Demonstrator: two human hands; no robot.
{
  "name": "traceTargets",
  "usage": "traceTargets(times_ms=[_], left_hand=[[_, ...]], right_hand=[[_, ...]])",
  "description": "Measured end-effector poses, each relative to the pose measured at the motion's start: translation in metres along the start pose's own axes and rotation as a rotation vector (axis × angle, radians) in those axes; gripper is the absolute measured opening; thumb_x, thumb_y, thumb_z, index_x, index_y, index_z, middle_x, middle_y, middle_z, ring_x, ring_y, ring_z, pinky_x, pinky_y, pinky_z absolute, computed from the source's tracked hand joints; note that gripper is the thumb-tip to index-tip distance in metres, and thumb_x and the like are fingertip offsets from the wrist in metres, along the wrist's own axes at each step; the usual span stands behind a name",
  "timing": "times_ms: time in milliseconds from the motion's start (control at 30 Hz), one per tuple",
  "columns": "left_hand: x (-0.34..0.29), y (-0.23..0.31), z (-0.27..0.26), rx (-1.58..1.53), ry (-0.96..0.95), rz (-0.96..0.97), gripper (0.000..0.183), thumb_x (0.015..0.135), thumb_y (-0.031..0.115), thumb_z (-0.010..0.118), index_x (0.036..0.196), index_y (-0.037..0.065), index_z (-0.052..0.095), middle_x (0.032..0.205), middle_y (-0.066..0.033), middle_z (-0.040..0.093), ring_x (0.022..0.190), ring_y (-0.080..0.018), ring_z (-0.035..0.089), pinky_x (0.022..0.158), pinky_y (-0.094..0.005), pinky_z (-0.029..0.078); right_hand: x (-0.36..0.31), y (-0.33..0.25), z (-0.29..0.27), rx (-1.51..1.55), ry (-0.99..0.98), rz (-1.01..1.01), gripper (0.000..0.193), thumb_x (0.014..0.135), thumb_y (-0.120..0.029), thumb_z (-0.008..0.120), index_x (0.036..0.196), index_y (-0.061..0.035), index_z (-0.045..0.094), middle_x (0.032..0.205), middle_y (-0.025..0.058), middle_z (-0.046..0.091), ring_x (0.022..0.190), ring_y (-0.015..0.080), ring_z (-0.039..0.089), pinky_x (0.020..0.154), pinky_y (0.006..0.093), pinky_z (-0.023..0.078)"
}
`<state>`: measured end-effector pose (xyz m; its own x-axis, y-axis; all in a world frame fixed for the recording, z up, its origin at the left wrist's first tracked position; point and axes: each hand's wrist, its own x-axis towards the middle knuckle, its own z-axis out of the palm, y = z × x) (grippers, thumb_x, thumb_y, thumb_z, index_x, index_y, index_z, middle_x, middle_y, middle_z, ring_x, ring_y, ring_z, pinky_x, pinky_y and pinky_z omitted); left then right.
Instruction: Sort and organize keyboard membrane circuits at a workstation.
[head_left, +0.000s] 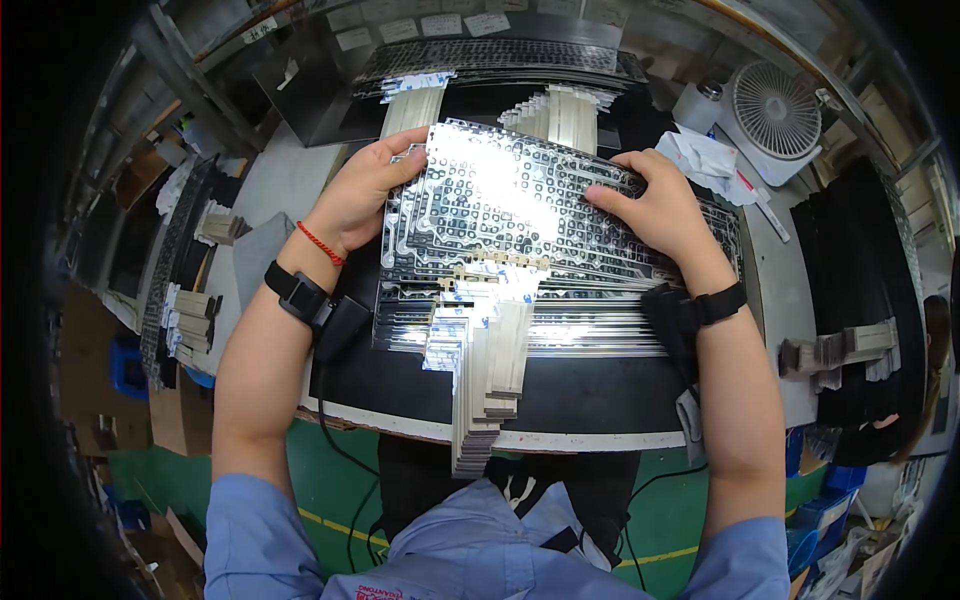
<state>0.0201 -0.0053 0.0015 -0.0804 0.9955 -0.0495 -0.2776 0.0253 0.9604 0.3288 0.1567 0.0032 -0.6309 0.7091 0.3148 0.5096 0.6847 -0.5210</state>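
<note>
A stack of keyboard membrane sheets (pixel 520 195), silvery and printed with rows of small key outlines, is tilted up in front of me. My left hand (pixel 380 180) grips its upper left corner, thumb on the face and fingers behind. At the right end, my right hand (pixel 655 205) has its thumb over the face and its other fingers at the far edge. Flat pale ribbon tails (pixel 490 370) fan down from the sheets and hang past the table's near edge. More sheets (pixel 600 335) lie beneath, their edges showing as bright stripes. Glare washes out part of the top sheet.
Further stacks (pixel 500 60) with ribbon tails lie at the back. A white fan (pixel 776 110), white cloth (pixel 700 160) and red pen (pixel 746 182) are at back right. Black sheets (pixel 850 270) sit far right, more stacks (pixel 175 290) far left. Wristbands (pixel 720 303) trail black cables.
</note>
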Motion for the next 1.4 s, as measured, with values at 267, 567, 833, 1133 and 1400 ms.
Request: traceTargets(times_ms=[267, 567, 833, 1133, 1400], left_hand=[[-0.008, 0.007, -0.006, -0.063, -0.140, 0.084, 0.054, 0.098, 0.001, 0.055, 0.149, -0.004, 0.040, 0.132, -0.0120, 0.063, 0.112, -0.0150, 0.066, 0.097, -0.0300, 0.055], [-0.005, 0.006, -0.009, -0.002, -0.054, 0.062, 0.053, 0.097, 0.002, 0.060, 0.147, -0.003, 0.045, 0.132, -0.0109, 0.064, 0.113, -0.0142, 0.066, 0.098, -0.0275, 0.054], [-0.006, 0.000, -0.010, 0.078, 0.009, 0.013, 0.057, 0.095, 0.002, 0.064, 0.147, -0.004, 0.043, 0.125, -0.0093, 0.066, 0.105, -0.0118, 0.067, 0.092, -0.0272, 0.056], [-0.006, 0.003, -0.005, -0.033, -0.006, 0.030, 0.053, 0.097, 0.005, 0.063, 0.147, -0.003, 0.045, 0.122, -0.0098, 0.068, 0.101, -0.0108, 0.068, 0.090, -0.0254, 0.057], [-0.004, -0.002, -0.001, 0.020, 0.044, -0.013, 0.046, 0.099, 0.008, 0.063, 0.143, 0.000, 0.051, 0.116, -0.0090, 0.070, 0.097, -0.0115, 0.070, 0.085, -0.0257, 0.059]], right_hand=[[-0.002, -0.008, 0.002, -0.042, 0.041, 0.023, 0.066, 0.071, -0.052, 0.086, 0.103, 0.0032, 0.070, 0.104, 0.0167, 0.069, 0.104, 0.0336, 0.064, 0.091, 0.0425, 0.051], [-0.002, -0.009, 0.005, -0.033, 0.041, 0.044, 0.067, 0.071, -0.052, 0.086, 0.102, 0.0044, 0.069, 0.101, 0.0212, 0.070, 0.098, 0.0353, 0.066, 0.088, 0.0428, 0.052], [-0.001, 0.001, 0.003, 0.013, 0.047, 0.093, 0.063, 0.072, -0.052, 0.086, 0.099, 0.0026, 0.070, 0.097, 0.0206, 0.071, 0.089, 0.0334, 0.068, 0.082, 0.0406, 0.054], [0.000, 0.000, 0.006, 0.009, 0.020, 0.103, 0.061, 0.074, -0.050, 0.086, 0.099, 0.0028, 0.069, 0.093, 0.0182, 0.071, 0.086, 0.0290, 0.068, 0.080, 0.0382, 0.053], [0.001, -0.001, 0.004, 0.034, -0.010, 0.098, 0.058, 0.075, -0.048, 0.086, 0.100, 0.0020, 0.068, 0.092, 0.0173, 0.071, 0.084, 0.0261, 0.068, 0.077, 0.0369, 0.053]])
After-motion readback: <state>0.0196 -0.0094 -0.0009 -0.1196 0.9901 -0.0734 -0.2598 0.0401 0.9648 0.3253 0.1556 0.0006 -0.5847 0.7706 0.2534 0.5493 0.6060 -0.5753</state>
